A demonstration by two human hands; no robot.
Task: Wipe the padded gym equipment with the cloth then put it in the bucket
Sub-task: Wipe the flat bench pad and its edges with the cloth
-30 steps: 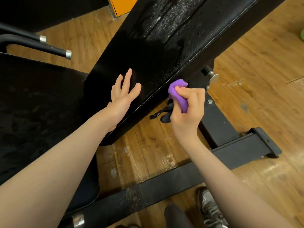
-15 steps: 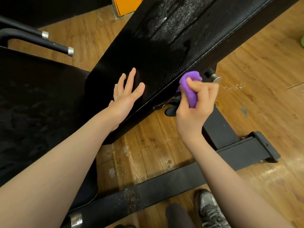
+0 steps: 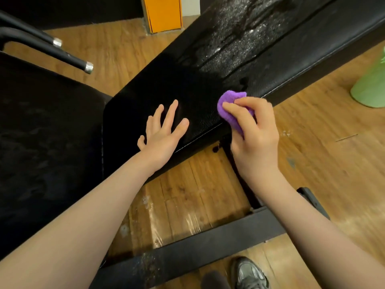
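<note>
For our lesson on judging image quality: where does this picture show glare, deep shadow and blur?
Head view: glare on the wet streaks of the black pad and on the floor; near the left hand the pad goes featureless black; the green object at the right edge looks soft.

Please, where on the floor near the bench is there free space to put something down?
Bare wooden floor lies between the black bench pad, the frame bar and the two forearms. More lies right of the right hand, toward the green container. Near the shoe it is crowded.
</note>
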